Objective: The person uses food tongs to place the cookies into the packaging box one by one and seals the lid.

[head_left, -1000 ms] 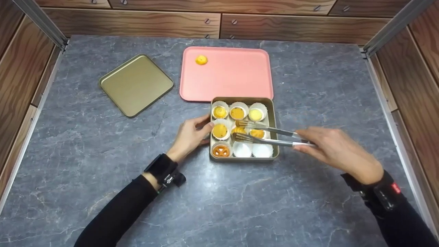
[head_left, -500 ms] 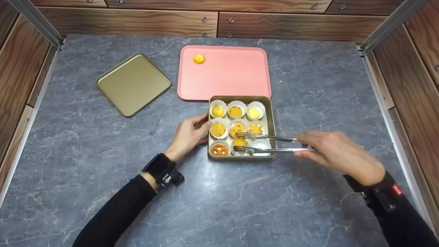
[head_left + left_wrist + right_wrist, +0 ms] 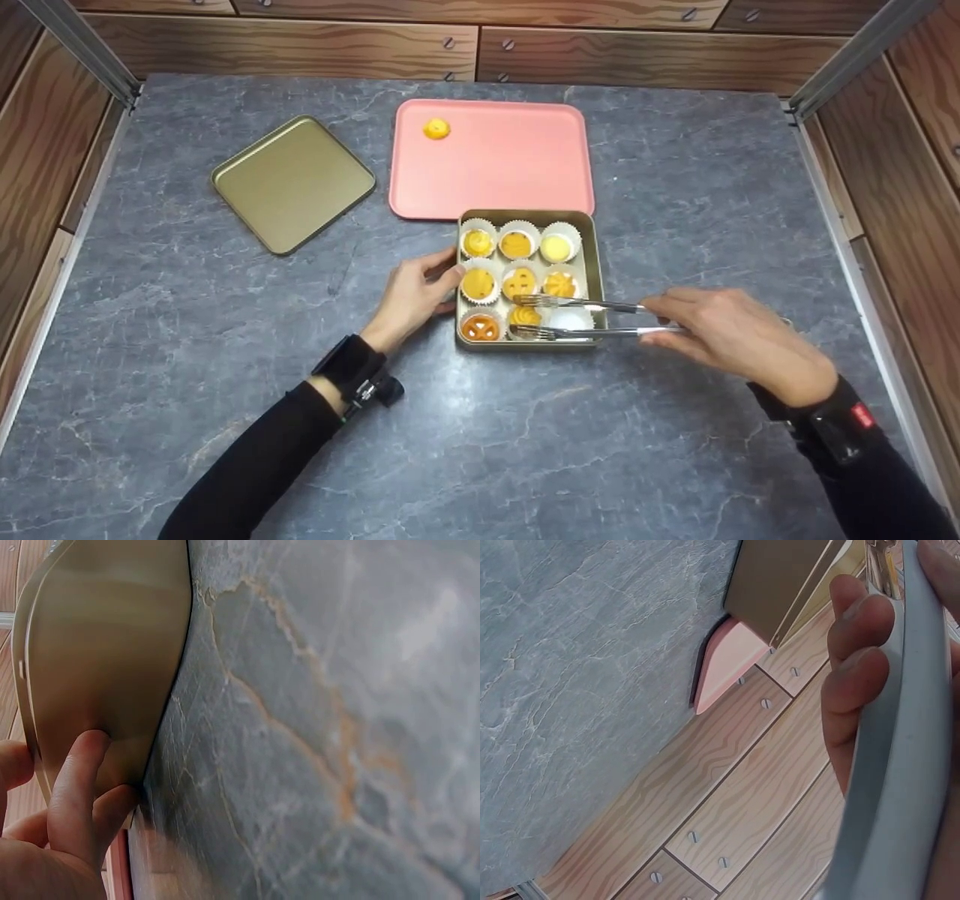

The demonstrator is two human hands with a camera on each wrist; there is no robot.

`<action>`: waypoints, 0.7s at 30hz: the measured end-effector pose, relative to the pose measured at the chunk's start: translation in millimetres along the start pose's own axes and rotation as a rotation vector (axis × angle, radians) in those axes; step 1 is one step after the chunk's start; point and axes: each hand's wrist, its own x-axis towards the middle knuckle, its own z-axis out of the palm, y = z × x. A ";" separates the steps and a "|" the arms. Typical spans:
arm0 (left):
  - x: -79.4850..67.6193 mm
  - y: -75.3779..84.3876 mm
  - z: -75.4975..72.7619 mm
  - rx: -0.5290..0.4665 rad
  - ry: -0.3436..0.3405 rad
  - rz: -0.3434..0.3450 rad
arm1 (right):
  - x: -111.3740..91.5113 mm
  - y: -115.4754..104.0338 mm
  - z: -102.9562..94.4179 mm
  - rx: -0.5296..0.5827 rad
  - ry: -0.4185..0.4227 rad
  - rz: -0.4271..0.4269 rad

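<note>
A gold square tin [image 3: 598,262] holds rows of white paper cups with small yellow and orange cookies. My left hand [image 3: 415,295] holds the tin's left side, thumb at the rim; in the left wrist view its fingers [image 3: 79,765] press the outer wall. My right hand [image 3: 724,326] grips metal tongs [image 3: 619,306] by their handles. The fork-like tips lie either side of a ridged swirl cookie [image 3: 525,316] in the front middle cup. Right of that cookie, a white cup [image 3: 570,320] shows partly beneath the tongs. The right wrist view shows fingers curled around the grey handle [image 3: 911,742].
A pink tray [image 3: 510,161] lies right behind the tin, with one yellow cookie [image 3: 436,128] near its back left corner. The gold lid [image 3: 295,184] rests on the grey marbled table [image 3: 465,450] to the left. Wood-look panels [image 3: 285,49] border the back and sides.
The tongs have moved toward the front of the tin and lowered, bringing the swirl cookie from over the middle row into the front middle cup. My left hand stays at the tin's side.
</note>
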 end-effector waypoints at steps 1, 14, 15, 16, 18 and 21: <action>0.1 0.0 0.1 0.002 0.002 0.001 | -0.1 -0.2 0.0 0.000 -0.003 0.002; -1.0 0.7 0.1 0.004 0.005 0.002 | 1.3 -1.1 2.8 0.010 0.031 -0.020; -0.9 0.6 0.4 0.003 0.006 0.003 | 1.2 -1.0 3.0 0.009 0.034 -0.021; -0.8 0.7 0.5 0.001 0.006 0.004 | 1.0 -0.8 3.2 0.010 0.035 -0.021; -0.8 0.8 0.8 -0.003 0.006 0.001 | 0.5 -0.4 3.8 0.011 0.031 -0.015; -1.0 1.1 1.0 -0.007 0.007 -0.005 | -0.2 0.1 4.7 0.019 0.022 0.003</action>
